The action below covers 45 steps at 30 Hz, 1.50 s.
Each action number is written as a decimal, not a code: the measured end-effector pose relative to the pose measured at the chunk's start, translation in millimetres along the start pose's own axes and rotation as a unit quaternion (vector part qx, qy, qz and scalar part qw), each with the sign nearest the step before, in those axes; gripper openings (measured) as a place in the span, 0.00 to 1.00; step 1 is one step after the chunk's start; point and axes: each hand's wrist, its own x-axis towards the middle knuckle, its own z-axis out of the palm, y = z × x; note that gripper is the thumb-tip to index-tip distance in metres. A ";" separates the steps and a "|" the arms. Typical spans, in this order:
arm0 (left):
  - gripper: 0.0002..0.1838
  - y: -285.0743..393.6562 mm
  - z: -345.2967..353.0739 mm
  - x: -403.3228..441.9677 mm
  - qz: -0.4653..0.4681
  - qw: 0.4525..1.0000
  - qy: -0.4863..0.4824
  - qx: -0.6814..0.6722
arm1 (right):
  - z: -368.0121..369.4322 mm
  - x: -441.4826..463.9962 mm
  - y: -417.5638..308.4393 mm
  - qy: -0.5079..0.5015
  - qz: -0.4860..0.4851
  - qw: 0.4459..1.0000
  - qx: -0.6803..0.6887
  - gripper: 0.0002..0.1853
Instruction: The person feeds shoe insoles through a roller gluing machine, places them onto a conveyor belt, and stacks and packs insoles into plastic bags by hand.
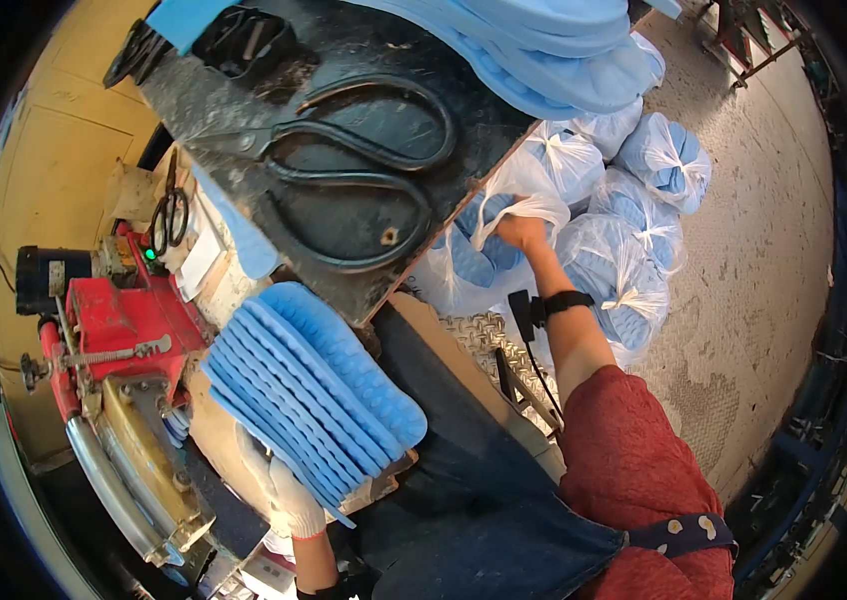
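My left hand [289,500], in a white glove, lies against the lower left side of a stack of blue insole-shaped pads [314,390]; its fingertips are partly hidden by the pads. My right hand [522,228] is bare and reaches to the mouth of a clear plastic bag [454,285], its fingers closed on the bag's gathered edge. Blue pads show inside that bag. A black band with a small device is on the right wrist.
Large black scissors [344,165] lie on a dark tabletop [334,290], with more blue pads [544,60] at its far edge. Tied bags of blue pads [614,255] stand on the floor. A red machine [134,320] is at the left.
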 end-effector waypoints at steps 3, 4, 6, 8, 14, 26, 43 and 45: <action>0.30 -5.1 -18.9 -4.5 0.001 0.999 0.031 0.044 | -50.0 -16.9 -0.3 -0.146 -0.001 0.976 0.161 0.42; 0.31 -6.5 -25.8 -8.0 0.019 0.997 0.028 0.068 | -63.8 -32.2 -5.6 -0.143 -0.007 0.977 0.156 0.42; 0.31 9.3 -30.5 -14.7 0.021 0.997 0.046 0.051 | -92.8 -80.0 -16.6 0.037 0.033 0.963 0.265 0.45; 0.30 22.4 -37.4 -23.8 0.225 0.925 0.054 0.301 | -150.7 -137.5 -44.6 0.041 -0.024 0.968 0.246 0.45; 0.13 147.3 -8.2 -61.1 0.515 0.773 -0.210 0.306 | -218.2 -284.6 -107.8 0.061 -0.359 0.928 0.085 0.39; 0.30 125.3 -88.3 -94.5 0.468 0.766 -0.099 0.429 | -228.7 -358.8 -206.6 0.012 -0.701 0.704 0.113 0.29; 0.26 1.8 -196.9 -124.3 -0.044 0.691 0.160 -0.703 | -136.9 -419.6 -351.0 -0.567 -0.497 0.608 0.249 0.27; 0.25 -5.6 -200.7 -123.3 -0.031 0.670 0.148 -0.727 | -121.3 -425.5 -347.3 -0.563 -0.467 0.611 0.301 0.27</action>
